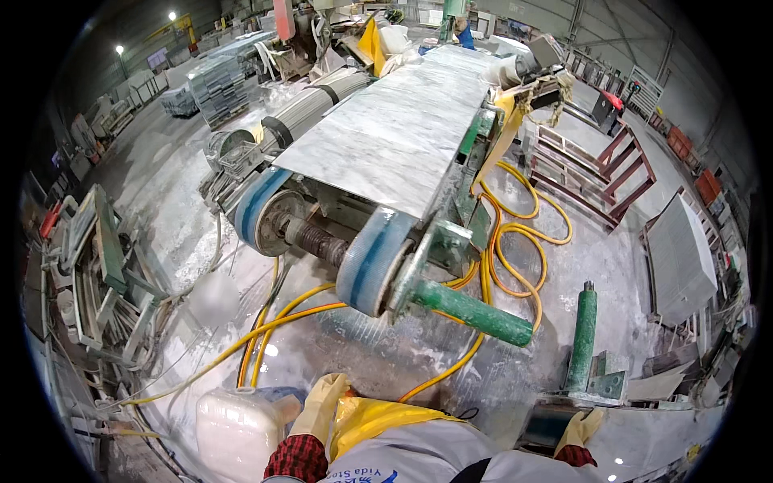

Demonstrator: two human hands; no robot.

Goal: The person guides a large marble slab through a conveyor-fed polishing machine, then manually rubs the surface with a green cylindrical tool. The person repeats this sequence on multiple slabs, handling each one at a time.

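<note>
- At the wearer's waist, a yellow apron (386, 420) is worn over pale clothing, presumably against wet and dust.
- Its upper left edge is met by the gloved left hand (320, 404); the fingers are bent, but whether the cloth is pinched or merely touched cannot be told.
- The gloved right hand (578, 429) is held low at the other side, fingers loosely parted, beside a pale flat slab (664, 435); contact cannot be made out.
- Just left of the left hand, a white plastic jerrycan (233, 435) is set within easy reach.
- Ahead, a grey-veined marble slab (394, 121) is laid flat across two blue belts (372, 266), its weight apparently shared between them.
- From the conveyor's near corner, a green steel tube (475, 312) is projected; a green post (583, 338) is stood upright near the right hand.
- Yellow hoses (515, 233) are looped on the floor, probably for slack.
- Farther off, stacked slabs (217, 90) are piled at left, and a dark red steel rack (616, 173) is placed at right.
</note>
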